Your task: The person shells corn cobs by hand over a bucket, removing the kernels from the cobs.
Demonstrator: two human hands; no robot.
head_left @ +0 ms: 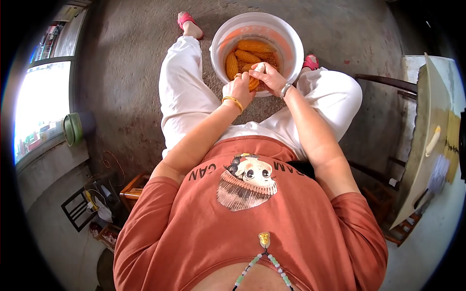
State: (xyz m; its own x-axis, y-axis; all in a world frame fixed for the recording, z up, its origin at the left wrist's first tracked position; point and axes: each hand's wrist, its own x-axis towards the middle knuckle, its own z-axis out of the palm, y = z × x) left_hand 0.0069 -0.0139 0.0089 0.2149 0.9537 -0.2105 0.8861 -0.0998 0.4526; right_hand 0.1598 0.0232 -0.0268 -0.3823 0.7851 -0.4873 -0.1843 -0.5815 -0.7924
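Over the near rim of a white bucket (218, 36), both my hands grip one ear of corn (253, 84). Yellow kernels show on its lower part, while its upper end is pale and looks bare. My left hand (238, 89) is closed round the lower part from the left. On the other side, my right hand (270, 78) has its thumb and fingers pressed on the cob near the pale end. Inside the bucket, several whole corn ears (256, 46) rest on loose kernels (272, 60). My fingers hide part of the held ear.
The bucket stands on a grey concrete floor (131, 63) between my legs. To the right is a table (427, 140) with papers on it. A wooden stool (135, 188) is at the left, below a window (42, 106) and a green container (73, 129).
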